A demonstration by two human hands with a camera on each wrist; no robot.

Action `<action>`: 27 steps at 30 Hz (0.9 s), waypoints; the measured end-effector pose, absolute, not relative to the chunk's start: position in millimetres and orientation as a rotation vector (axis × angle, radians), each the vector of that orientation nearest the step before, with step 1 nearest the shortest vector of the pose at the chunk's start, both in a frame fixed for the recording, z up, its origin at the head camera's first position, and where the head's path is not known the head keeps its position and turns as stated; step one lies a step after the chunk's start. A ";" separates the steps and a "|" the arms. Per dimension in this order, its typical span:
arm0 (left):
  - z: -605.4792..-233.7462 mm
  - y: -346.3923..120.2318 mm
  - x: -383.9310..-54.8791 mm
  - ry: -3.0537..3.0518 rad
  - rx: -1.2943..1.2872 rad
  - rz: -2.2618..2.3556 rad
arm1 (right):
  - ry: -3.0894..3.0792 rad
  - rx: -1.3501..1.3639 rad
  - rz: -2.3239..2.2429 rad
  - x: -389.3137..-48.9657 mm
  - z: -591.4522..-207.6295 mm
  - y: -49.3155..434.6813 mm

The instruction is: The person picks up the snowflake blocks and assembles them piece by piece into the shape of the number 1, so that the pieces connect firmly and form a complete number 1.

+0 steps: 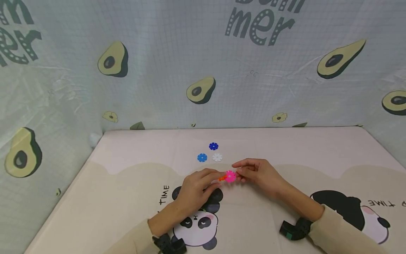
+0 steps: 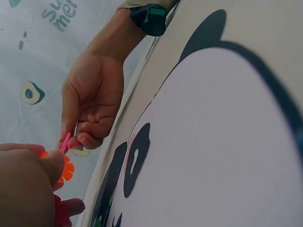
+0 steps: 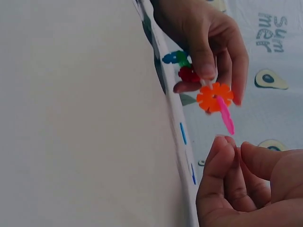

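In the head view my left hand [image 1: 199, 187] pinches a chain of joined plastic snowflake discs. An orange disc [image 3: 215, 97] and a pink disc [image 1: 230, 176] form its end nearest the right hand. Blue [image 3: 171, 58], green [image 3: 182, 58] and red [image 3: 188, 74] pieces show beyond the left fingers in the right wrist view; a clear piece is partly covered by them. My right hand [image 1: 261, 176] is beside the pink disc, fingers bent and thumb near the fingertips. The right wrist view shows a small gap between it and the pink disc, nothing in its fingers.
Loose discs lie on the table [image 1: 127, 197] past the hands: dark blue [image 1: 214, 146], light blue [image 1: 202, 157] and white [image 1: 217, 157]. A pale curtain [image 1: 158, 53] with avocado prints hangs behind the table's far edge. Panda prints mark the cloth.
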State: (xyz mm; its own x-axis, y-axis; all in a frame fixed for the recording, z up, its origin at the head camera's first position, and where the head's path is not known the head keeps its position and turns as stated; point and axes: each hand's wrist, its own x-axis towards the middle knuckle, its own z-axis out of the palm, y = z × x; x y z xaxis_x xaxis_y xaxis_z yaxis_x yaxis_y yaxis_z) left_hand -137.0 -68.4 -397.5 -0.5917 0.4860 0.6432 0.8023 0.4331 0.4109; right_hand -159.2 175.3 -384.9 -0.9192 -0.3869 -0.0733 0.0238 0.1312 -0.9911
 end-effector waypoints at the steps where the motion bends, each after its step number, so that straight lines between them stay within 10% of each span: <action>1: -397.4 -68.6 -136.8 -2.264 -1.083 -0.994 | 2.121 -0.346 -1.849 -161.3 -384.0 175.6; 27: -397.8 -68.3 -138.2 -2.220 -1.034 -0.994 | 2.509 -0.369 -1.725 -205.3 -390.1 155.9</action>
